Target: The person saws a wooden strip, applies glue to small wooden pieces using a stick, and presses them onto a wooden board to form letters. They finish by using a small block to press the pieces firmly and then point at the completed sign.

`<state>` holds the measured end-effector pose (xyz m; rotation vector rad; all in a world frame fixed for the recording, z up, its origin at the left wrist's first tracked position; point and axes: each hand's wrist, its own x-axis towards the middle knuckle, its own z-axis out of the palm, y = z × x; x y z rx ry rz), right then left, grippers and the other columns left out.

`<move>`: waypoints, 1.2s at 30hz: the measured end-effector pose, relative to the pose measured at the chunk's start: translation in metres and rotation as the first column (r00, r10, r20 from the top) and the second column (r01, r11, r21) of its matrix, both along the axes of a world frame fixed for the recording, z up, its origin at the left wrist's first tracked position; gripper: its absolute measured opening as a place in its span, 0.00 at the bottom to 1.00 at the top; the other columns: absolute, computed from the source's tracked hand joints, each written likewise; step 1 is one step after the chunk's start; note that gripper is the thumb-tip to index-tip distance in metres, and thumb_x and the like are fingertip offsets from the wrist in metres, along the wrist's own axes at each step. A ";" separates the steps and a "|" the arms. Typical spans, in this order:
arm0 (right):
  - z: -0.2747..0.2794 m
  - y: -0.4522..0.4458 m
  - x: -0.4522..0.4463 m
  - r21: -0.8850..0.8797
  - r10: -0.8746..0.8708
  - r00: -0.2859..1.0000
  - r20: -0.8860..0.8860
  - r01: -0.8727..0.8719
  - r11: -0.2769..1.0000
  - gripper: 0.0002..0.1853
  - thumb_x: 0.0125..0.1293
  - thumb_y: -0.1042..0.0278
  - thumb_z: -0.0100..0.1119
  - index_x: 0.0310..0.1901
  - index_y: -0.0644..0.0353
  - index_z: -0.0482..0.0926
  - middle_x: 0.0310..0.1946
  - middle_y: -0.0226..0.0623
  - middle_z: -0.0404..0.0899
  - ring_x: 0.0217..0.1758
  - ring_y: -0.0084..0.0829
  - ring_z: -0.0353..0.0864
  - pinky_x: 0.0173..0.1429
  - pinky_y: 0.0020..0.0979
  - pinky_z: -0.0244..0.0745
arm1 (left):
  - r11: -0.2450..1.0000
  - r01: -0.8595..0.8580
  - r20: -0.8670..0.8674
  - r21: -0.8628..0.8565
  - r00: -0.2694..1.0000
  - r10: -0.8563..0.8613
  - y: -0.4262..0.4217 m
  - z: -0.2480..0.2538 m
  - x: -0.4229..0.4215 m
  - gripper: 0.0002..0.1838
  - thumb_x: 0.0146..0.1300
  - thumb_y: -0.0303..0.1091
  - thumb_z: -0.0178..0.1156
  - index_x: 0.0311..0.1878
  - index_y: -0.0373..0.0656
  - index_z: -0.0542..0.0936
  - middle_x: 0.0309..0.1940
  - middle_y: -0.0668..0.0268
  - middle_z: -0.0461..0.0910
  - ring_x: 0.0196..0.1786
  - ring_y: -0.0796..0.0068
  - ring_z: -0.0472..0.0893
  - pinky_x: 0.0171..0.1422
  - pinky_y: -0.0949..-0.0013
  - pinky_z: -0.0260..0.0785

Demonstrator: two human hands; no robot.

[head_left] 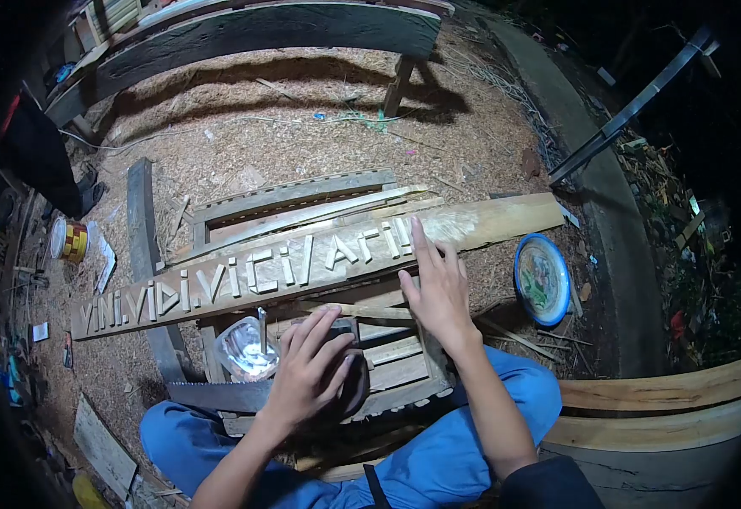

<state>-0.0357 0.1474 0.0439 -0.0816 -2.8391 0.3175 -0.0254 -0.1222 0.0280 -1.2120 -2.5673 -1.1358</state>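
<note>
A long wooden plank (506,219) lies crosswise in front of me. Raised wooden letters (273,270) run along it, reading roughly "ViNi.ViDi.ViCi/Ari!!". My right hand (440,297) is over the plank's right part. Its index finger is stretched out onto the last upright letter strip, and the other fingers are loosely bent. My left hand (309,360) hovers just below the plank with its fingers apart and nothing visible in them. Partly hidden behind it is a dark rounded object (355,386). Left of that hand stands a clear plastic container (239,343) with a stick (262,327) in it.
A saw blade (218,395) lies near my left knee. A blue-rimmed plate (565,280) is at right. Pallet-like wood frames (303,197) lie under and beyond the plank. A bench (277,32) spans the back. A can (69,240) stands at left; boards (676,390) lie at right.
</note>
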 end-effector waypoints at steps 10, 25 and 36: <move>-0.001 0.002 -0.003 0.035 -0.006 1.000 -0.028 0.007 0.999 0.52 0.68 0.60 0.69 0.86 0.59 0.49 0.60 0.47 0.80 0.61 0.47 0.75 0.67 0.51 0.69 | 1.000 -0.025 0.023 -0.002 0.999 0.025 -0.007 0.004 -0.002 0.22 0.66 0.32 0.71 0.62 0.43 0.81 0.77 0.53 0.71 0.80 0.50 0.67 0.79 0.49 0.58; 0.001 0.006 -0.009 0.040 0.000 1.000 -0.015 0.000 0.999 0.55 0.67 0.57 0.72 0.87 0.52 0.46 0.64 0.43 0.84 0.53 0.49 0.78 0.63 0.49 0.76 | 0.999 -0.035 0.015 -0.002 0.999 0.035 -0.003 0.000 -0.002 0.22 0.66 0.34 0.70 0.63 0.43 0.81 0.78 0.55 0.70 0.81 0.54 0.67 0.78 0.51 0.58; 0.001 0.005 -0.007 0.076 -0.006 0.999 -0.032 0.009 0.997 0.49 0.68 0.56 0.70 0.85 0.57 0.55 0.59 0.43 0.84 0.53 0.44 0.76 0.61 0.47 0.73 | 1.000 -0.026 0.017 -0.016 1.000 0.027 -0.002 0.001 0.000 0.22 0.67 0.34 0.69 0.63 0.43 0.81 0.77 0.54 0.71 0.81 0.53 0.67 0.78 0.50 0.58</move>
